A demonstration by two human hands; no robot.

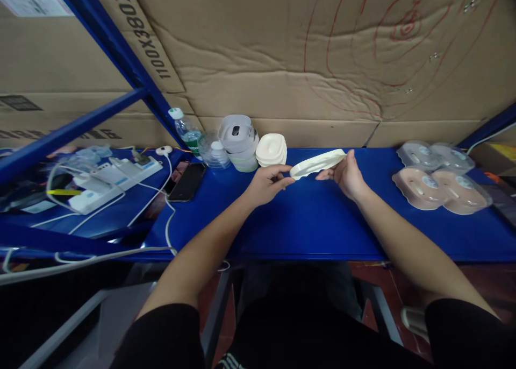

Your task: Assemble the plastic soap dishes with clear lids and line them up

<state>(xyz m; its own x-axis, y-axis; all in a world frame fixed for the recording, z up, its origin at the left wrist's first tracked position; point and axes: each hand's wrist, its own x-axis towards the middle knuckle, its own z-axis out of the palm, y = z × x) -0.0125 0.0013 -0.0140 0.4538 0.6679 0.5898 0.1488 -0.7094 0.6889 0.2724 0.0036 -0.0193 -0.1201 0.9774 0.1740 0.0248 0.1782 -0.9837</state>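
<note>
Left hand pinches one end of cream tray, right hand supports the other, tray tilted above blue table, right of cream stack. Bare tabletop runs from below the hands to the front edge, and rightward to clear-lidded packs. Cardboard behind reads "1100X380X", bottle label green, partly legible.

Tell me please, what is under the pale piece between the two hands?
Below the pale piece, the blue tabletop shows. The left hand and right hand block the view near its two ends, so what lies behind them cannot be seen.
</note>
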